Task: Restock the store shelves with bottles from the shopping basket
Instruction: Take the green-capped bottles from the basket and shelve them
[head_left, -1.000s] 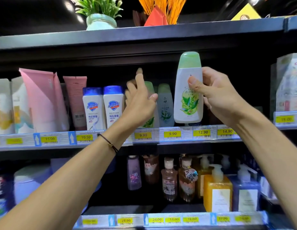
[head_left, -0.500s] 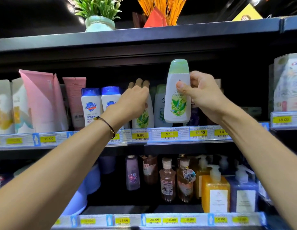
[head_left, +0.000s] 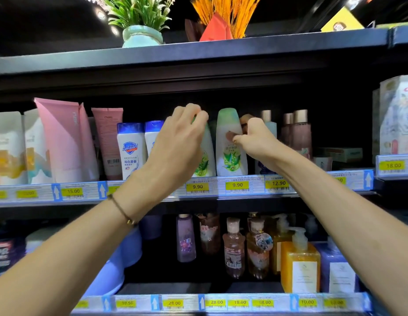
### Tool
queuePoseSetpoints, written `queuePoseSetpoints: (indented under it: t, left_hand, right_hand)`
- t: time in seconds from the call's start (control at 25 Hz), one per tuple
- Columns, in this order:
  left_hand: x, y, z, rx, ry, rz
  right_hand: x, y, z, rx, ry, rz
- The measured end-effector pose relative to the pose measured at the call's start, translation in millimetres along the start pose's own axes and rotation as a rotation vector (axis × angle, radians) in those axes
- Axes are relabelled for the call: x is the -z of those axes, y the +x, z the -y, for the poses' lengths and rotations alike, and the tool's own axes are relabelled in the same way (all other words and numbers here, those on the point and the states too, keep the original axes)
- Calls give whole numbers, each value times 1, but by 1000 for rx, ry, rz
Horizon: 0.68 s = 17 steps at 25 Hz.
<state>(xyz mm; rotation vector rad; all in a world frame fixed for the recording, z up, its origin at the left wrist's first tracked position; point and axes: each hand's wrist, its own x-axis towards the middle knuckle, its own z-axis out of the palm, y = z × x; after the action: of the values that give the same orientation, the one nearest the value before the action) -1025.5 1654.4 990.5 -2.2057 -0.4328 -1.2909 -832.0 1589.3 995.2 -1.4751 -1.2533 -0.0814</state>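
Note:
A white bottle with a pale green cap and a leaf label (head_left: 230, 153) stands upright on the middle shelf (head_left: 251, 193), above a 9.90 price tag. My right hand (head_left: 257, 144) holds it from the right, thumb on its front and fingers behind it. A matching bottle (head_left: 204, 160) stands just left of it, mostly hidden by my left hand (head_left: 180, 142), whose fingers curl over its top. The two bottles stand side by side, nearly touching.
Blue-capped white bottles (head_left: 130, 151) and pink tubes (head_left: 64, 142) fill the shelf to the left. Brown-capped bottles (head_left: 298, 133) stand to the right. The lower shelf holds pump bottles (head_left: 298, 265). A blue plastic object (head_left: 121, 258) hangs under my left forearm.
My right hand has lowered the green-capped bottle from the air onto the shelf beside the matching bottle. My left hand stayed on the neighbouring bottle and its fingers curled over the top.

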Motion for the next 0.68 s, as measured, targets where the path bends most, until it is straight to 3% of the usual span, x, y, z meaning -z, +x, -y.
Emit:
queuePoseSetpoints:
  t: [0.2, 0.32, 0.52, 0.68]
  left_hand:
    - [-7, -95, -2, -1, 76, 14]
    - [-18, -124, 1, 27, 74, 21]
    - [-28, -134, -1, 49, 65, -2]
    - [-30, -135, 0, 40, 88, -9]
  right_hand:
    - [-3, 3, -8, -56, -93, 40]
    - [3, 0, -4, -59, -271, 43]
    - [12, -4, 2, 205, -578, 172]
    - [16, 11, -8, 198, -846, 157]
